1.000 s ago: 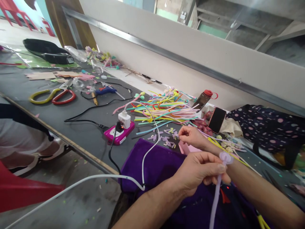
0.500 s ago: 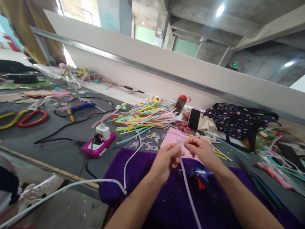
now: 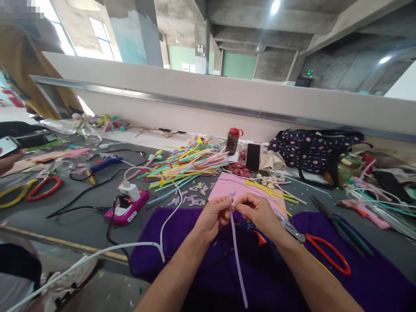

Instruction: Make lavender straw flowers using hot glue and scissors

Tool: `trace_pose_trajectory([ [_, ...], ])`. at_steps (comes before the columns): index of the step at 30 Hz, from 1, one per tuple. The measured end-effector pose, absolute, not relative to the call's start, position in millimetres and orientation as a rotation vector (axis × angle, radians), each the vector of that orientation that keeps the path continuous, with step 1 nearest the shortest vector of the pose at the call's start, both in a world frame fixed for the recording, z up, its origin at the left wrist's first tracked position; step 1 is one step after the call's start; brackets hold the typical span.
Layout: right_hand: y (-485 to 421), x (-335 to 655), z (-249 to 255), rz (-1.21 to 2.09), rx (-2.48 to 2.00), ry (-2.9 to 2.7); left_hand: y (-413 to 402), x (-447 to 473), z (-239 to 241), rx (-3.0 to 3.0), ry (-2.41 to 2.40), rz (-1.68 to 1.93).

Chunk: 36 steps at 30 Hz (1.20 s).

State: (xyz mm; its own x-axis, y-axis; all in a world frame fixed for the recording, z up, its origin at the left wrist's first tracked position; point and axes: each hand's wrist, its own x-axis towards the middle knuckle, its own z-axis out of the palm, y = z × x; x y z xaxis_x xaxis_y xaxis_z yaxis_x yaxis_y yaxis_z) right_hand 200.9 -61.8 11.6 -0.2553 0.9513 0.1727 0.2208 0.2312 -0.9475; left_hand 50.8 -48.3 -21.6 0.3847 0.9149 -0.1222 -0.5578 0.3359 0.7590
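Note:
A lilac pipe cleaner flower (image 3: 238, 264) stands between my hands, its small looped head up and its long stem hanging down. My left hand (image 3: 212, 219) is closed in a pinch around the stem just under the head. From the other side my right hand (image 3: 258, 212) pinches at the same spot, thumb and forefinger together. Beneath the hands lies a blue glue gun, mostly hidden, its orange trigger (image 3: 260, 238) showing. Pink foam sheet (image 3: 222, 182) lies behind the flower head. Purple cloth (image 3: 152, 242) spreads below my wrists.
Short lilac pieces (image 3: 191, 199) lie left of the sheet, before a pile of coloured pipe cleaners (image 3: 191, 162). Red-handled scissors (image 3: 328, 253) and pliers (image 3: 351, 236) are at right. A magenta power adapter (image 3: 134, 208) with cables sits left. Another person's hand (image 3: 11, 162) shows far left.
The view has tilted up and shifted right, bringing the scissors by my right forearm into sight. Both hands stay together at the flower. A hand with a phone has appeared far left.

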Motion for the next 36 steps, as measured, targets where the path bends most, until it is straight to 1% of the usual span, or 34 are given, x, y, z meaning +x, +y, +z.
trace_pose_trajectory([
  [10, -59, 203, 4, 0.967, -1.142, -1.696, -48, 53, -22, 0.780, 0.661, 1.059],
  [16, -58, 205, 3, 0.856, -1.166, -1.765, -47, 51, -21, 0.719, 0.640, 1.049],
  [36, -49, 210, -1, 0.839, -1.202, -1.724, -46, 51, -23, 0.751, 0.737, 1.002],
])
